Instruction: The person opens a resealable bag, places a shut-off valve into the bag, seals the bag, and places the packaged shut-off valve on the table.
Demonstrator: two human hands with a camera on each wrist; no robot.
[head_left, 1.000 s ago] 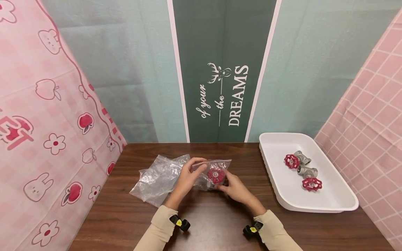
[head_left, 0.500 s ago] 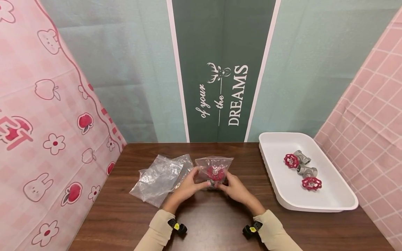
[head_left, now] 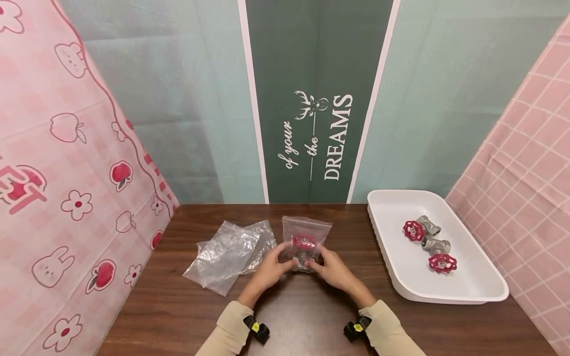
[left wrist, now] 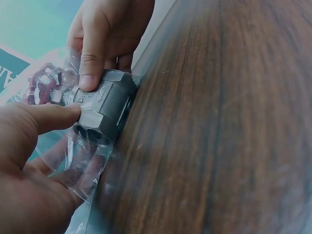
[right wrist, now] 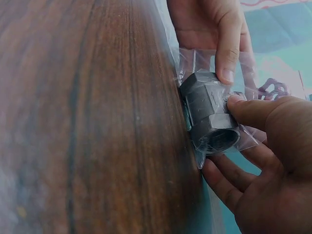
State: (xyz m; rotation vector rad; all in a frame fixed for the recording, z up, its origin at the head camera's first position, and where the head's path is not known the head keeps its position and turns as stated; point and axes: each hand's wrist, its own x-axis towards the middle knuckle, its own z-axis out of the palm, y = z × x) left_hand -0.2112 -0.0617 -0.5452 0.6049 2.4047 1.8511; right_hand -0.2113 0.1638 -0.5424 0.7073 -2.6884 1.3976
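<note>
The gate valve (left wrist: 105, 109) stands inside a clear zip bag (head_left: 307, 225) at the middle of the counter (head_left: 307, 316), its red handwheel (head_left: 305, 242) uppermost and its threaded body low against the wood. The likeliest trouble is tipping: the weight rests on a rounded body, so uneven thumb pressure through slippery film could roll it sideways. Metal edges could also stretch or tear the plastic — and whether the bag's mouth is sealed, I can't tell.

The left hand (head_left: 272, 267) and right hand (head_left: 335, 269) grasp it from either side, fingers parted about as wide as the bagged body, thumbs pressing its near face through the film. Loose clear bags (head_left: 227, 254) lie beside the left hand; rightward, well apart, a white tray (head_left: 472, 279) holds a rear valve (head_left: 415, 231) and a front valve (head_left: 438, 245).
</note>
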